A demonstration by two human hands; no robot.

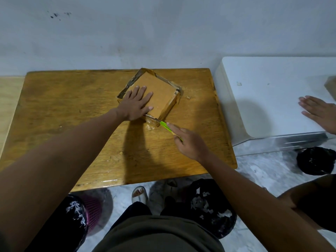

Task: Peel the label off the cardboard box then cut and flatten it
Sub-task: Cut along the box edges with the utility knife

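Observation:
A brown cardboard box (160,93) sits on the wooden table (72,110), turned like a diamond, with tape remnants along its edges. My left hand (137,103) lies flat on its top, fingers spread, pressing it down. My right hand (190,142) grips a green utility knife (166,126). The blade runs along the box's near lower edge, toward my left hand. I see no label on the visible faces.
A white appliance (269,99) stands right of the table, with another person's hand (320,111) resting on it. Below the table edge are a black bag of paper scraps (209,206), a purple basket (92,210) and a sandalled foot (139,193).

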